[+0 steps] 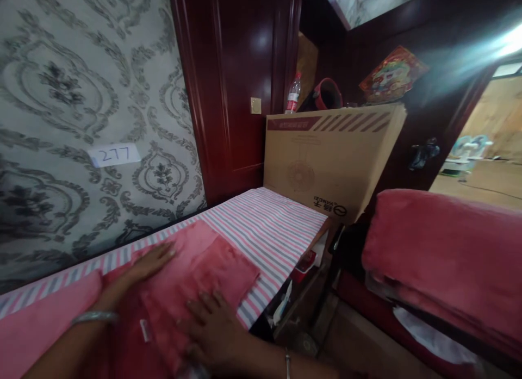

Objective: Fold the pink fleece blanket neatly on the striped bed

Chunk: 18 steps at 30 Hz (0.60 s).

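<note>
Box [322,156] stands beyond pink cloth [226,267] on striped sheet [269,221].

The single head-worn view looks forward and down, close above the left hand [157,259] and right hand [216,327], along a striped sheet [269,221] toward a cardboard fan box [326,161] farther off, with damask wallpaper [110,101] filling the left side.

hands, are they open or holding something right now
Left hand: open, flat on the pink cloth.
Right hand: open, spread on the same cloth.
</note>
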Available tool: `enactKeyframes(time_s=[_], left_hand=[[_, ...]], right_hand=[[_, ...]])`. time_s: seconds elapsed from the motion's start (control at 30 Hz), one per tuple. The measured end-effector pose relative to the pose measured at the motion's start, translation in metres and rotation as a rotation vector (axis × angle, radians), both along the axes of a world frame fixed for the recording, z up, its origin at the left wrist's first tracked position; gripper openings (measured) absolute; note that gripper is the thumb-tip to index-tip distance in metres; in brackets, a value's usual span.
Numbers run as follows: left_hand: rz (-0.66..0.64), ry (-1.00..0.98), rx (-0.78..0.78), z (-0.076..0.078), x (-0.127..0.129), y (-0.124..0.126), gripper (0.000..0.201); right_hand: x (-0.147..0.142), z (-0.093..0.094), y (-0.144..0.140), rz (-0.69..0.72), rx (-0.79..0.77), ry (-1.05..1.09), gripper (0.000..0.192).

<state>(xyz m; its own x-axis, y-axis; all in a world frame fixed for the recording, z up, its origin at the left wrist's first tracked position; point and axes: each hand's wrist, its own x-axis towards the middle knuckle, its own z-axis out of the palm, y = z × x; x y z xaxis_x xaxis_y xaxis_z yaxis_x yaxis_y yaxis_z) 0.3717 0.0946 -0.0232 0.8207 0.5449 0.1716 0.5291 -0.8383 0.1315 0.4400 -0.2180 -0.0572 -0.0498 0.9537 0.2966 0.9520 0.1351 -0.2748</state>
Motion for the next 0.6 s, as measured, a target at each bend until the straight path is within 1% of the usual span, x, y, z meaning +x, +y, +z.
enactKeyframes(time_s=[0.07, 0.13, 0.2, 0.23, 0.3, 0.37, 0.43, 0.47, 0.57, 0.6], left_hand=[[0.015, 0.022, -0.071, 0.005, -0.026, -0.006, 0.077], [0.069, 0.02, -0.086, 0.011, -0.063, -0.02, 0.076], [0.151, 0.036, -0.055, 0.017, -0.107, -0.042, 0.072], [0.207, 0.056, -0.034, 0.021, -0.129, -0.055, 0.069], [0.362, 0.11, 0.007, 0.027, -0.168, -0.084, 0.066], [0.529, 0.159, 0.036, 0.027, -0.196, -0.113, 0.064], [0.644, 0.191, 0.038, 0.019, -0.209, -0.139, 0.063], [0.673, 0.204, 0.021, 0.012, -0.211, -0.151, 0.063], [0.696, 0.242, -0.046, -0.016, -0.205, -0.177, 0.064], [0.71, 0.249, -0.03, -0.025, -0.202, -0.182, 0.065]], right_hand=[[0.004, 0.002, -0.003, 0.052, -0.016, 0.018, 0.041], [0.011, 0.007, -0.005, 0.09, -0.036, 0.066, 0.033], [0.02, 0.013, -0.003, 0.018, 0.003, 0.122, 0.035], [0.024, 0.015, 0.0, -0.012, 0.036, 0.138, 0.036], [0.028, 0.017, 0.01, -0.028, 0.077, 0.136, 0.044], [0.026, 0.015, 0.021, -0.022, 0.06, 0.11, 0.052], [0.018, 0.01, 0.03, -0.011, -0.003, 0.078, 0.055], [0.014, 0.006, 0.034, 0.004, -0.043, 0.061, 0.056], [0.002, -0.007, 0.04, 0.055, -0.141, -0.003, 0.057], [-0.001, -0.012, 0.041, 0.063, -0.156, -0.023, 0.056]])
